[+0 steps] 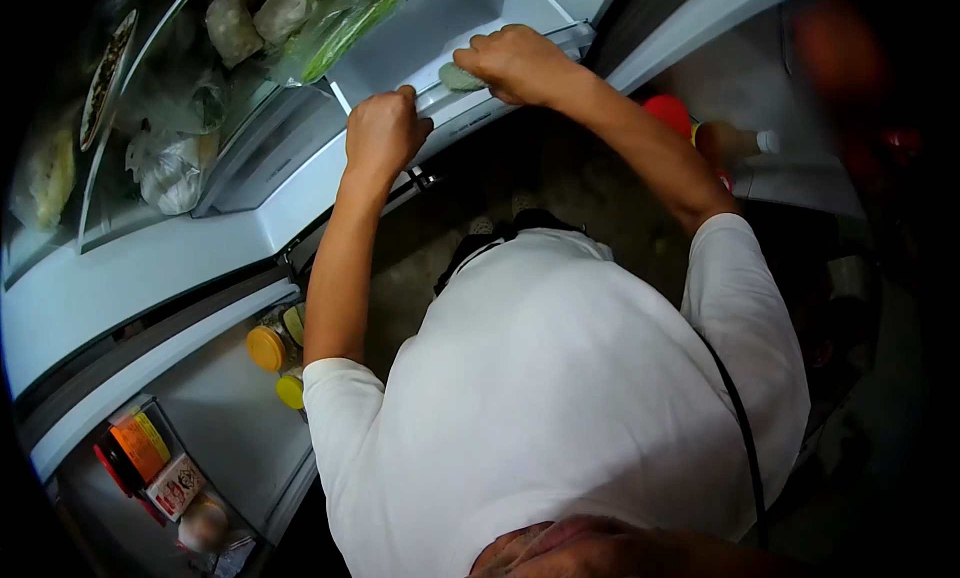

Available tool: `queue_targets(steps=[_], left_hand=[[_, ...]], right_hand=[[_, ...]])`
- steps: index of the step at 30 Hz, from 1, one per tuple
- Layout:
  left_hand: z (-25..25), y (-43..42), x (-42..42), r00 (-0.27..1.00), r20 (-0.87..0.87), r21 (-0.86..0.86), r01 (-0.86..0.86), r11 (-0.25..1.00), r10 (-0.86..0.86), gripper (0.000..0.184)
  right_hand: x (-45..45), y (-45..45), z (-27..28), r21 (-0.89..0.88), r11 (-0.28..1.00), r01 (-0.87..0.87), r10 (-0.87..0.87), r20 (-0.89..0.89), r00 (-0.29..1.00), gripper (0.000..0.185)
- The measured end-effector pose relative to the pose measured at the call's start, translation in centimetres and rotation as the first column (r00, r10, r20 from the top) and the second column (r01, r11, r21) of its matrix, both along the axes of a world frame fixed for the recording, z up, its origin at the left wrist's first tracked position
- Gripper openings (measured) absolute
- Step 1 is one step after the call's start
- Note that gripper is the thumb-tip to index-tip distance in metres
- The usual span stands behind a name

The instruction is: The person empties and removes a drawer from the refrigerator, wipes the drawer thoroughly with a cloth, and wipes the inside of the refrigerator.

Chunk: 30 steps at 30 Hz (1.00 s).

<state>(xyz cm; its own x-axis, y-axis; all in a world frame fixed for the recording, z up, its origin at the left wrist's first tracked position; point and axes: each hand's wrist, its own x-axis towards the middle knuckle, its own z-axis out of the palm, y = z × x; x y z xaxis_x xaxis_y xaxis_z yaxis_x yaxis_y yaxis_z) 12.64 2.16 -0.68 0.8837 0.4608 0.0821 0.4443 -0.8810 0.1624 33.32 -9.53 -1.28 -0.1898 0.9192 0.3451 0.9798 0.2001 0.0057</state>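
White shirt (pixel 560 378) fabric fills the foreground, with a black cord (pixel 742 408) running down its right side. Beyond it, both bare arms stretch forward to an open refrigerator drawer (pixel 400 53), pale inside. The right hand (pixel 518 63) is clamped on a grey-green pad (pixel 458 76), which lies at the front rim of the drawer; whether it is sponge or cloth I cannot tell. The left hand (pixel 383 130) is closed in a loose fist over the drawer's near left corner, fingers curled on the edge, apart from the right hand.

Just left of the drawer, long green vegetables (pixel 365 26) sit in clear plastic, and farther left a white knotted bag (pixel 172 178) rests near a long dish (pixel 107 78). Below, the left door (pixel 225 363) carries a jar with an orange-yellow lid (pixel 266 348) and an orange packet (pixel 140 443). On the right, a white-capped bottle (pixel 735 141) stands near a red object (pixel 668 113).
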Motion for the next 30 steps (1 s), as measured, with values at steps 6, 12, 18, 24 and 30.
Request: queue_targets(steps=[6, 12, 18, 24, 30], left_hand=[[4.0, 2.3, 0.8, 0.999, -0.035, -0.013, -0.029, 0.999, 0.029, 0.027], [3.5, -0.2, -2.3, 0.999, 0.006, -0.05, 0.035, 0.998, -0.034, 0.025], [3.0, -4.5, -5.9, 0.997, 0.058, -0.048, 0.062, 0.997, -0.059, 0.016], [3.4, -7.5, -8.6, 0.993, 0.102, -0.062, 0.07, 0.996, -0.063, 0.017], [1.7, -13.3, -11.3, 0.99, 0.139, 0.021, -0.03, 0.999, 0.027, 0.014]], right_hand=[[1.3, 2.9, 3.6, -0.109, 0.993, -0.032, 0.041, 0.084, 0.996, 0.044], [-3.0, -1.0, 5.8, -0.146, 0.989, -0.029, 0.035, 0.04, 0.999, 0.033], [-6.4, -5.6, 3.4, -0.046, 0.999, -0.005, 0.006, 0.033, 0.999, 0.031], [-9.4, -8.8, 4.4, 0.048, 0.999, 0.01, -0.013, 0.052, 0.999, 0.021], [-11.5, -13.4, 2.6, 0.106, 0.993, -0.045, 0.042, 0.031, 0.999, 0.02]])
